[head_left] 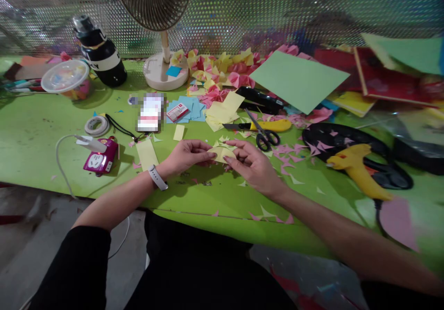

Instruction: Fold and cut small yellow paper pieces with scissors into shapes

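Observation:
Between my two hands is a small piece of yellow paper (225, 154), held just above the green table. My left hand (189, 156) pinches its left end, and my right hand (251, 165) grips the right end with thumb and fingers. Pale yellow-green scraps lie right behind the paper. Beyond my right hand are black-handled scissors (267, 139) and a yellow utility knife (272, 125) with its blade pointing left. A stack of yellow paper sheets (225, 110) sits behind my hands. A yellow paper strip (147, 154) lies near my left wrist.
Folded pink and yellow paper flowers (222, 69) pile up at the back beside a fan (164, 69). At right is a yellow glue gun (360, 169). At left are a purple power adapter (100, 156), a tape roll (96, 126), a phone (151, 112) and a black bottle (102, 55).

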Demonstrator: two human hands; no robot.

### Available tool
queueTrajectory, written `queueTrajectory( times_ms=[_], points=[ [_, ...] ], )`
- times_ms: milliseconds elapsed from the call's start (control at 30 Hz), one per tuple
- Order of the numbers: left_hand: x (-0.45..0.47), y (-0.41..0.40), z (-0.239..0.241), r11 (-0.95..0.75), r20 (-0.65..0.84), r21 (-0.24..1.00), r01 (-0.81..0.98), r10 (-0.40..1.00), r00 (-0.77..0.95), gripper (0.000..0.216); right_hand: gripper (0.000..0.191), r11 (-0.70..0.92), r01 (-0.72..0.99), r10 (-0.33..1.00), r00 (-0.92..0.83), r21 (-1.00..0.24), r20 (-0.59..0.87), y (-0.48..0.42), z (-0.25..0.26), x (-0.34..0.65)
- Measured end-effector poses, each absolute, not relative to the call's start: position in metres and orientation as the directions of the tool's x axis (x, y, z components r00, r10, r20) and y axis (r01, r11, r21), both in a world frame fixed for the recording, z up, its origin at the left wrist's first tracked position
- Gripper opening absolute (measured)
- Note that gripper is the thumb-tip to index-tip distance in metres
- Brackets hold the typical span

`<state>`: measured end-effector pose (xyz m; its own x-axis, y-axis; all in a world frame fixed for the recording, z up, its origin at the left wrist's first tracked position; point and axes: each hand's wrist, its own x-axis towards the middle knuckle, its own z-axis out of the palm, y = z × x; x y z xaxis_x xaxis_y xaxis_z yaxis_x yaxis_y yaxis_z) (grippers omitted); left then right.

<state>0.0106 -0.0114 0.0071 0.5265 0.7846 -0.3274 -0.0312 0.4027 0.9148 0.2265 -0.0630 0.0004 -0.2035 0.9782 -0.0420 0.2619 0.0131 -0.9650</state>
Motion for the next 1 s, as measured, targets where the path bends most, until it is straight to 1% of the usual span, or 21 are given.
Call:
queueTrajectory(
  times_ms=[167, 400, 700, 900, 1000],
  points=[
    [0.0118, -0.0120, 0.0103, 0.424, -0.348, 0.905, -0.033, 0.782, 0.517, 0.035, 0.039, 0.021, 0.253, 0.978, -0.205, -0.967, -0.032, -0.0627, -0.0005, 0.2262],
    [0.0113, -0.0114, 0.0055, 0.413, -0.330, 0.910, -0.040, 0.778, 0.534, 0.033, 0.041, 0.018, 0.255, 0.979, -0.199, -0.967, -0.034, -0.0630, -0.0010, 0.2260],
    [0.0108, -0.0120, 0.0085, 0.417, -0.327, 0.908, -0.048, 0.776, 0.539, 0.035, 0.038, 0.035, 0.259, 0.980, -0.198, -0.965, -0.018, -0.0625, -0.0029, 0.2258],
    [0.0099, -0.0120, 0.0054, 0.413, -0.334, 0.910, -0.027, 0.772, 0.540, 0.036, 0.038, 0.043, 0.276, 0.980, -0.198, -0.960, -0.013, -0.0622, -0.0050, 0.2260],
    [0.0092, -0.0107, 0.0060, 0.431, -0.362, 0.902, 0.000, 0.758, 0.543, 0.035, 0.037, 0.035, 0.278, 0.979, -0.200, -0.960, -0.023, -0.0626, -0.0060, 0.2273]
  ],
)
